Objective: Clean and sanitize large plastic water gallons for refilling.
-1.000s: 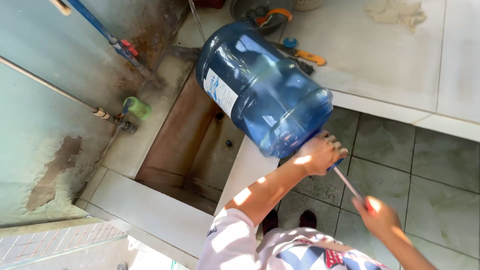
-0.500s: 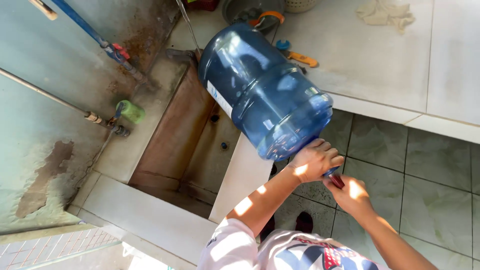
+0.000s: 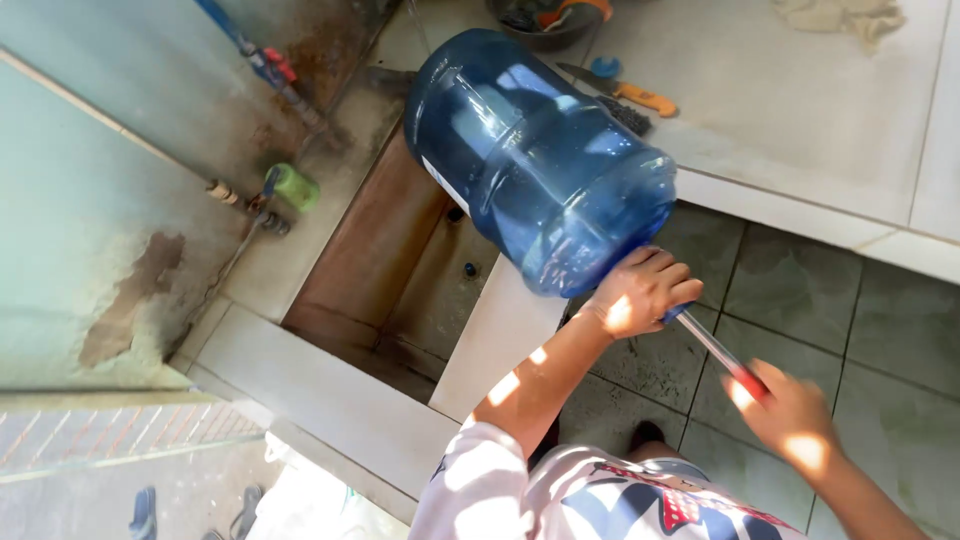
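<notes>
Right hand [image 3: 800, 425] has pulled back out from the bottle mouth since half a second ago, when it sat tight against the left hand; more of the thin rod [image 3: 715, 345] now shows between the two hands, so the stroke reads as an outward pull of a scrubbing pass inside the bottle, a judgement only. Left hand [image 3: 640, 290] unchanged, wrapped closed around the neck end of the big blue water jug [image 3: 530, 165], which lies tilted, base up toward the counter, mouth down toward the person, held over the edge of the sink basin [image 3: 400, 270]. Right hand is closed around the rod's red handle end; the head inside the jug can't be seen.

Jug: translucent blue plastic, ribbed cylinder, pale label on the side. Rod: slim, metal-looking shaft. Basin: rectangular, stained brown, rough concrete-like walls, pale tiled rim. Counter [image 3: 800, 120]: matte light tiles, holding a yellow-handled knife [image 3: 630, 95] and a crumpled cloth [image 3: 845, 18]. Green tap fitting [image 3: 293, 187] on the pipe by the worn, patchy wall. Floor tiles grey-green, mottled
</notes>
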